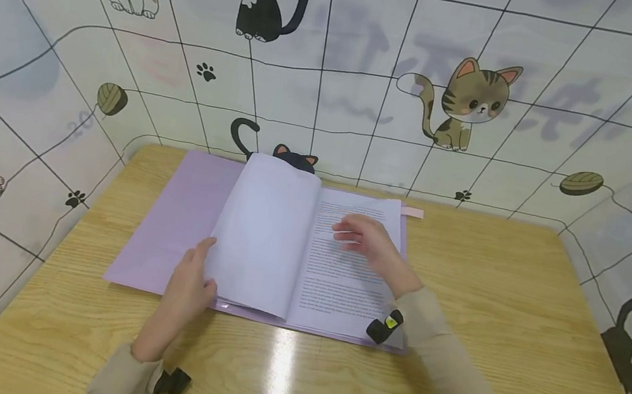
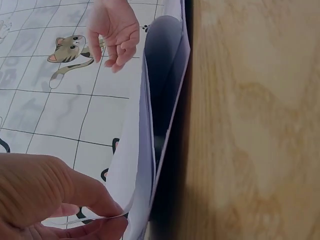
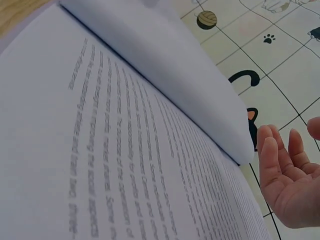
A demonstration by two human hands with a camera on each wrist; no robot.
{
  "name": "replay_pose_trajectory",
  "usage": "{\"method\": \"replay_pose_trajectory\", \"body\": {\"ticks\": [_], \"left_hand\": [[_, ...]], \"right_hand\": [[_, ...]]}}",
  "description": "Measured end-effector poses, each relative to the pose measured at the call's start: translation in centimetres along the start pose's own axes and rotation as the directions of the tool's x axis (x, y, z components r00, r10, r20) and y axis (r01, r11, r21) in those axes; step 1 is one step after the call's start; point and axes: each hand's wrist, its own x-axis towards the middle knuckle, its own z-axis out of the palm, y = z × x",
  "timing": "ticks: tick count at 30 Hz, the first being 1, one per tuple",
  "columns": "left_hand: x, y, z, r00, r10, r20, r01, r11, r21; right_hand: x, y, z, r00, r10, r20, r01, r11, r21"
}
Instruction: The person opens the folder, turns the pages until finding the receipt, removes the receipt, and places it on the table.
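Purple folder (image 1: 192,206) lies open on the wood table (image 1: 499,286), near the patterned wall (image 1: 354,107). Left hand (image 1: 188,290) pinches the outer edge of the blank page (image 1: 263,237) between thumb and fingers; looks like one sheet, but the edge is hard to make out. Right hand (image 1: 373,243) is over the printed page (image 1: 339,289), fingers loosely bent, slightly apart, holding nothing. Pink tab (image 1: 415,213) sticks out top right.

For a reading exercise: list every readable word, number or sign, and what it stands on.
"improving the social aspects": printed white paper page
"and train two, three-": same page
"of the operation of": same page
Its other lines: mostly too small or blurred
Faint purple marks, white cat-patterned wall: unreadably blurred
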Motion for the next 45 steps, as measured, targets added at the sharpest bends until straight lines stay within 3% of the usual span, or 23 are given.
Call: {"method": "replay_pose_trajectory", "body": {"ticks": [10, 20, 26, 32, 38, 45], "left_hand": [[0.2, -1.2, 0.6, 0.999, -0.015, 0.051, 0.012, 0.998, 0.059], [0.2, -1.9, 0.5, 0.989, -0.081, 0.126, 0.067, 0.991, 0.116], [0.4, -2.1, 0.3, 0.982, -0.121, 0.146, 0.103, 0.986, 0.129], [0.6, -2.2, 0.1, 0.982, -0.132, 0.139, 0.115, 0.986, 0.124], [0.6, -2.2, -0.2, 0.986, -0.116, 0.12, 0.1, 0.987, 0.129], [0.7, -2.3, -0.2, 0.982, -0.116, 0.151, 0.097, 0.987, 0.129]], "right_hand": [[0.4, 0.3, -2.9, 0.998, 0.003, -0.066, -0.004, 1.0, -0.01], [1.5, 0.8, -4.8, 0.993, 0.031, -0.116, -0.021, 0.996, 0.082], [2.0, -0.1, -5.8, 0.984, 0.025, -0.175, -0.017, 0.999, 0.048], [3.0, -1.1, -6.8, 0.958, 0.046, -0.284, -0.036, 0.999, 0.04], [3.9, -1.7, -8.0, 0.949, 0.068, -0.307, -0.08, 0.997, -0.024], [4.6, -2.0, -8.7, 0.932, 0.106, -0.347, -0.146, 0.985, -0.091]]}}
